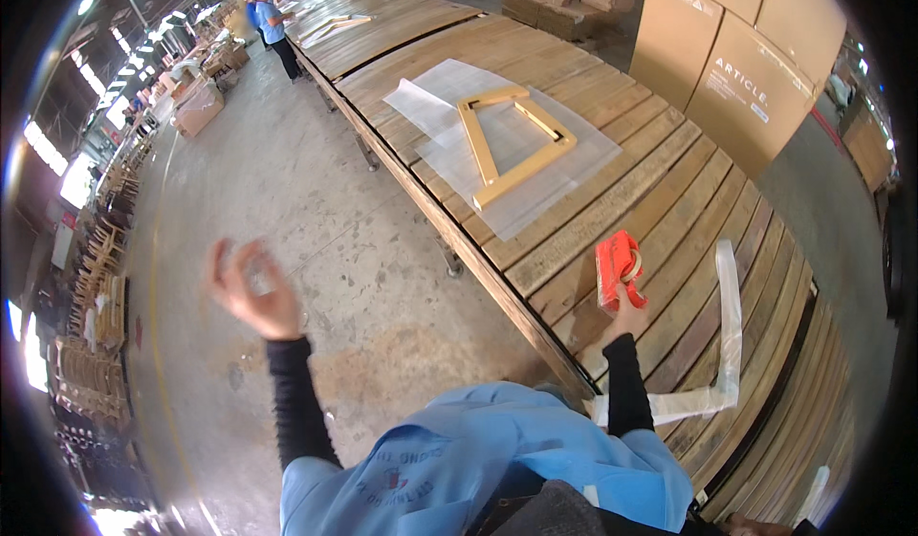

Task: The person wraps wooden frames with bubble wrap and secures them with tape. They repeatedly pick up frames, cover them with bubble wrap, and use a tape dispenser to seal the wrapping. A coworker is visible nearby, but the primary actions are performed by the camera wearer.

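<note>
My right hand is closed around a red tape dispenser with a tape roll in it, over the slatted table. Out over the floor to the left, my left hand is raised, slightly blurred, its fingers curved and apart with nothing in them. Farther up the table lies a light wooden frame with dark fittings at two corners. Under it a translucent white wrapping sheet is spread flat. Beside my right forearm rests an L-shaped piece wrapped in white sheeting.
The long wooden slatted table runs away to the far left. Large cardboard boxes are stacked beyond its right side. A person in a blue shirt stands at its far end. Chair frames line the left side of the concrete floor.
</note>
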`<state>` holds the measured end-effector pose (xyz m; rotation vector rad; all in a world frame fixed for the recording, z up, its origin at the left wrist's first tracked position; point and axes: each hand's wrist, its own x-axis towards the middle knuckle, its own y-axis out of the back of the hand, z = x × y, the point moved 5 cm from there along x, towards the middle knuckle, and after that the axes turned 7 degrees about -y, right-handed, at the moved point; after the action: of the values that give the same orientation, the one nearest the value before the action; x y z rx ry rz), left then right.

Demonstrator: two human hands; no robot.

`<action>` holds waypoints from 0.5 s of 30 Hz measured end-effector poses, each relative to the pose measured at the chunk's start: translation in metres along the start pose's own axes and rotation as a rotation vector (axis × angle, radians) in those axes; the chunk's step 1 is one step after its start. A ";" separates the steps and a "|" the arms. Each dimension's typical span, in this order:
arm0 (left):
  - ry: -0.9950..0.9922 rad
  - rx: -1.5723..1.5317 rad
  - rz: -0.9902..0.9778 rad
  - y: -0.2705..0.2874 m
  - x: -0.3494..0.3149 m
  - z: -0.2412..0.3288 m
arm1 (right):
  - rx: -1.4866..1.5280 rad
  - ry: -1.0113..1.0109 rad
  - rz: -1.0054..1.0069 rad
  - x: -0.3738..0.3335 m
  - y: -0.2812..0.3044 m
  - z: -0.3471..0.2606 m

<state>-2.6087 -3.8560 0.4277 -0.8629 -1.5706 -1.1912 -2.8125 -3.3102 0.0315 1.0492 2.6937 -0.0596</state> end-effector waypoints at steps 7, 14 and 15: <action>-0.069 0.157 0.632 0.050 0.035 -0.109 | -0.771 -0.002 0.290 0.054 -0.158 0.024; -0.667 -0.754 0.505 -0.023 0.117 -0.120 | 0.519 1.401 0.171 -0.141 -0.241 -0.414; -0.710 -0.934 0.470 -0.048 0.132 -0.122 | 0.768 1.566 0.102 -0.171 -0.224 -0.443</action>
<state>-2.6598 -3.9879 0.5485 -2.3182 -1.1249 -1.3190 -2.9368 -3.5328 0.4905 2.0622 4.1154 -0.4487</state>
